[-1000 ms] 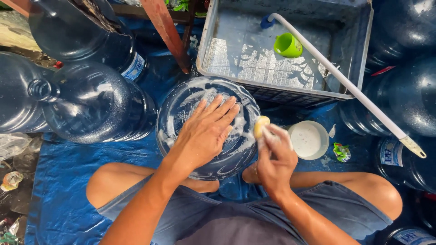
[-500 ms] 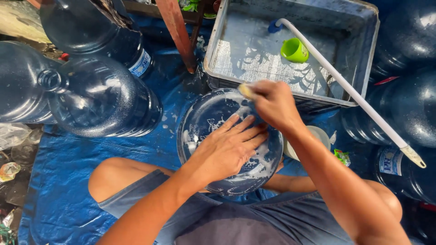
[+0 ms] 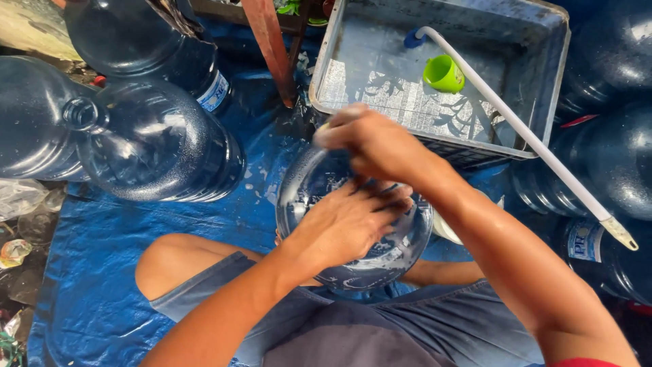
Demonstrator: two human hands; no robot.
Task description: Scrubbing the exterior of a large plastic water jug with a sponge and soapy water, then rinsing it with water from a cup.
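Work piece: large blue water jug [image 3: 353,265], base up, soapy streaks across it.
Left hand [image 3: 350,221]: fingers spread flat, steadying.
Right hand [image 3: 373,139]: blurred, fingers pinched on a pale scrubber [image 3: 324,129].
Progress: base lathered; rinse outstanding.

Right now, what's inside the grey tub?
Inside the grey tub: shallow water, a green cup, and one end of a white pipe with a blue piece beside it. The right hand covers the tub's near-left corner, so that part is hidden.

A large blue translucent water jug [image 3: 353,224] stands bottom-up between the knees, its base streaked with white suds. Something pale, perhaps a sponge [image 3: 324,136], sits blurred at its far edge.
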